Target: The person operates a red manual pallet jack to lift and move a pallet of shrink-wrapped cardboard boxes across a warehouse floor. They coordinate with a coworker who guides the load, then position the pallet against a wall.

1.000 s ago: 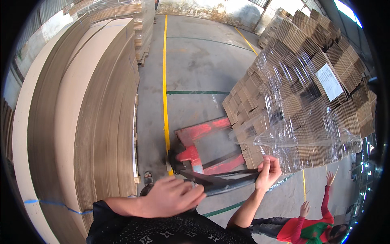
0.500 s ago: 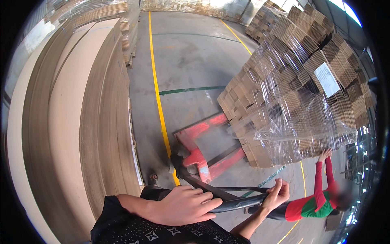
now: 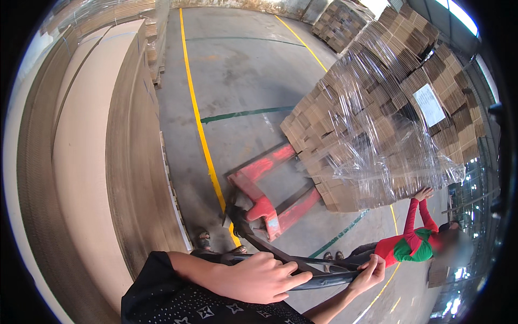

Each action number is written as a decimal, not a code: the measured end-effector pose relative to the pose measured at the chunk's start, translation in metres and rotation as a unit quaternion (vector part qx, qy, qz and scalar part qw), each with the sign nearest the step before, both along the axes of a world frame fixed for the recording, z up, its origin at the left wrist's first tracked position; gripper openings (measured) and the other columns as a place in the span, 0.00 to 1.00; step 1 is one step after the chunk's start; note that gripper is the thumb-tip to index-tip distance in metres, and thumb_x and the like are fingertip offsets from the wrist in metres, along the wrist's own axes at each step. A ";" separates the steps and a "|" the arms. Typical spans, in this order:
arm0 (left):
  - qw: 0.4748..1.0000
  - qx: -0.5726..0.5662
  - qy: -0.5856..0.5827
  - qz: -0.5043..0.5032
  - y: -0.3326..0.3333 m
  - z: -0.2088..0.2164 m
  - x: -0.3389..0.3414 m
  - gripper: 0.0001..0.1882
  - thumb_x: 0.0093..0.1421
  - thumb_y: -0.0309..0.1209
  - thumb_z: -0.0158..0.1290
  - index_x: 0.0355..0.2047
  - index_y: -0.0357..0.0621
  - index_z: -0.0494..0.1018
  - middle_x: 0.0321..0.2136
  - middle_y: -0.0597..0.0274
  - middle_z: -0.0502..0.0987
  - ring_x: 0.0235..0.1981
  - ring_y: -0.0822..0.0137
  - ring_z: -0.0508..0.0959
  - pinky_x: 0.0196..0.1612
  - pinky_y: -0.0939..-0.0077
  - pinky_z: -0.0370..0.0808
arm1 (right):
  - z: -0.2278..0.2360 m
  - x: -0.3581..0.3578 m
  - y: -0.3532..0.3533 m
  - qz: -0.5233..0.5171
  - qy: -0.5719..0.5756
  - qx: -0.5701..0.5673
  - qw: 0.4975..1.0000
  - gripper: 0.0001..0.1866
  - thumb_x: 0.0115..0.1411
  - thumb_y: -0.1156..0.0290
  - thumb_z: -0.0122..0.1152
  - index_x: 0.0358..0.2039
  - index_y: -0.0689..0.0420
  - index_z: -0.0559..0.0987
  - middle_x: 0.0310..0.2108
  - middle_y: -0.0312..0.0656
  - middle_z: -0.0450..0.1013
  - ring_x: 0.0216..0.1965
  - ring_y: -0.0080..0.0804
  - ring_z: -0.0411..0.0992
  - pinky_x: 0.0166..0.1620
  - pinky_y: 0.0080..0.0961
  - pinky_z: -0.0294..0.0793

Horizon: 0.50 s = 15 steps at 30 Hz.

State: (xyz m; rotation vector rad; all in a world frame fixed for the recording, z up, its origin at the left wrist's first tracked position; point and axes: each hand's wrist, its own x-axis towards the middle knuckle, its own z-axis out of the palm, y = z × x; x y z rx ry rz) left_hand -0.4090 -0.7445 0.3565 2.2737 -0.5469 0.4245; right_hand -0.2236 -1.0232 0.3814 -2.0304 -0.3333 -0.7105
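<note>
I have both hands on the black loop handle (image 3: 326, 280) of a red pallet jack (image 3: 263, 206). My left hand (image 3: 261, 278) lies across the handle's left part, its fingers bent loosely over the bar. At the right end, the fingers of my right hand (image 3: 370, 272) curl round the handle. The jack's forks reach toward a tall stack of flat cardboard (image 3: 372, 124) in clear wrap, with a white sheet (image 3: 429, 105) on it. Where the forks pass under the stack is hidden.
Close on my left stand tall cardboard stacks (image 3: 89, 124). A co-worker (image 3: 402, 249) in red and green presses both hands against the wrapped stack at right. Yellow lines (image 3: 198, 127) and green lines (image 3: 243, 114) mark the grey floor. Another stack (image 3: 340, 24) stands far back.
The handle and both my hands sit a little further right in view. The wrapped stack and jack appear slightly further left and up. The co-worker's shoes have come into fuller view.
</note>
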 end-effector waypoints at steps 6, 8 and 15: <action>1.000 0.002 -0.029 -0.010 -0.005 0.003 0.025 0.29 0.55 0.40 0.61 0.55 0.46 0.69 0.32 0.62 0.72 0.19 0.65 0.76 0.22 0.72 0.72 | 0.003 0.028 -0.006 0.012 0.021 0.017 1.000 0.10 0.66 0.71 0.57 0.28 0.62 0.77 0.15 0.31 0.63 0.15 0.14 0.57 0.20 0.14 0.54; 0.999 -0.008 -0.047 -0.021 -0.007 0.004 0.033 0.26 0.54 0.36 0.59 0.52 0.42 0.69 0.32 0.59 0.73 0.18 0.64 0.76 0.21 0.71 0.72 | 0.004 0.034 -0.007 0.009 0.028 0.019 0.999 0.10 0.66 0.71 0.57 0.28 0.62 0.77 0.15 0.31 0.64 0.15 0.13 0.57 0.20 0.14 0.55; 0.998 -0.004 -0.017 -0.060 -0.009 0.002 0.041 0.25 0.56 0.35 0.58 0.53 0.41 0.68 0.33 0.59 0.70 0.20 0.64 0.77 0.23 0.71 0.73 | 0.002 0.039 -0.008 0.000 0.027 0.034 0.999 0.10 0.67 0.70 0.55 0.29 0.61 0.77 0.15 0.30 0.63 0.16 0.14 0.57 0.21 0.14 0.55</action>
